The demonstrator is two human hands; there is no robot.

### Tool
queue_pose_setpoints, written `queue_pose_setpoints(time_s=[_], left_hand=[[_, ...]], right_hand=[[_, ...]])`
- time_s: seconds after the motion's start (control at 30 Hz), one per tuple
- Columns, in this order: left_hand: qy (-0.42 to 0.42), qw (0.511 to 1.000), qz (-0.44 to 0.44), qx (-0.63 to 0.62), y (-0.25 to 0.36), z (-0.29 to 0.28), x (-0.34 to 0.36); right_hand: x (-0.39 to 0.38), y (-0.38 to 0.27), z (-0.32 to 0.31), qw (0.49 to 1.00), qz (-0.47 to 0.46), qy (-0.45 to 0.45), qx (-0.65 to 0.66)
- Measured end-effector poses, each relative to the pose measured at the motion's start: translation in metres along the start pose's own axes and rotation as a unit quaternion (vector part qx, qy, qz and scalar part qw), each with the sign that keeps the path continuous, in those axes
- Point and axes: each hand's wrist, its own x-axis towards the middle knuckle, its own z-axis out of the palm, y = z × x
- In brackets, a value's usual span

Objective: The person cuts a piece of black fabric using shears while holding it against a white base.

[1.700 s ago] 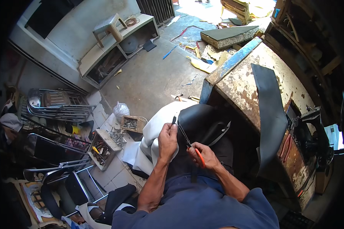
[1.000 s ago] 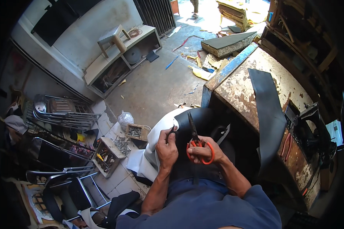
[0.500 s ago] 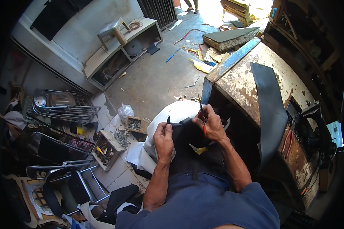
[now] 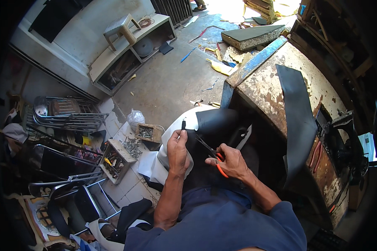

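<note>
My left hand pinches a small black strip upright over the white sheet material draped in my lap. My right hand grips orange-handled scissors, their dark blades pointing up and left toward the strip, just below its visible top. A black piece of sheet material lies across my lap beneath the hands. A long black strip of sheet rests on the scuffed worktable to my right.
A black sewing machine is on the worktable's near end. Left are stacked folding chairs and wooden boxes of tools. Ahead stand a low shelf unit with a stool, and foam slabs. A person's foot shows at the doorway.
Since half a second ago my right hand has dropped lower, swinging the scissor blades from upright to slanting leftward. My left hand has risen slightly. The person at the doorway has moved leftward.
</note>
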Motion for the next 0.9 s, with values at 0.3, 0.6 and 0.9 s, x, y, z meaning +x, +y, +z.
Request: queue_pose_setpoints(time_s=[0.3, 0.6, 0.9], left_hand=[[-0.004, 0.999, 0.018, 0.027, -0.001, -0.005, 0.000], [-0.016, 0.999, 0.023, 0.031, 0.000, -0.002, -0.015], [-0.071, 0.982, 0.069, 0.162, -0.013, 0.006, -0.028]], right_hand=[[0.009, -0.011, -0.006, 0.999, 0.038, -0.013, -0.003], [0.027, -0.016, -0.008, 0.997, -0.066, -0.027, 0.027], [0.070, -0.028, -0.040, 0.976, -0.180, -0.070, 0.097]])
